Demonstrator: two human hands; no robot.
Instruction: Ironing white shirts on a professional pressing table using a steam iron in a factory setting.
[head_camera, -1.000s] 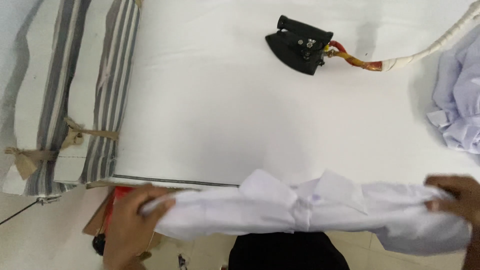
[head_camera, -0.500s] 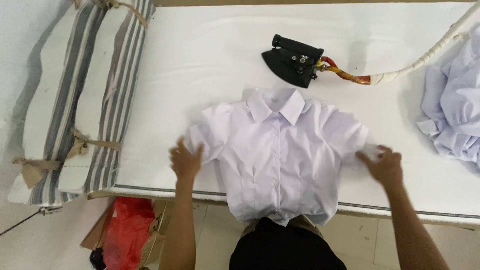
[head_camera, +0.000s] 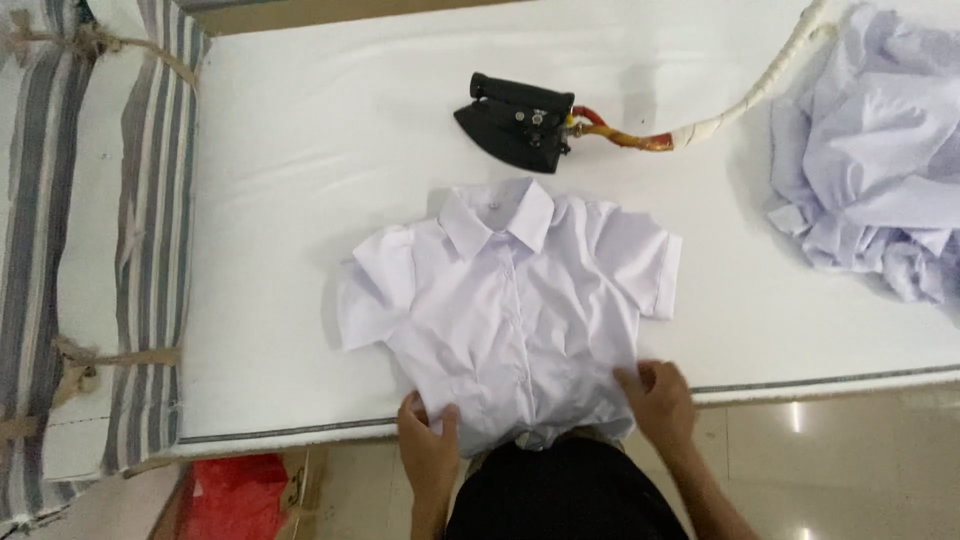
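Covering most of the view, a white padded ironing table (head_camera: 300, 200) runs from the striped bundles at left to the right edge. Striped cushion rolls (head_camera: 100, 250), grey and white and tied with cloth strips, lie along its left side. A heap of pale crumpled shirts (head_camera: 880, 160) sits at the far right of the table. A white short-sleeved shirt (head_camera: 510, 300) lies flat, front up and buttoned, collar pointing away from the person, near the table's front edge, with its hem hanging slightly over that edge. A black iron (head_camera: 520, 120) rests beyond the collar, apart from the shirt, its wrapped cord (head_camera: 740, 100) trailing to the upper right. A red bag (head_camera: 230, 495) shows below the table at left. Left hand (head_camera: 428, 445) pinches the shirt's lower left hem, thumb on top, fingers closed on the cloth. Right hand (head_camera: 655, 400) grips the lower right hem, fingers curled on the fabric.
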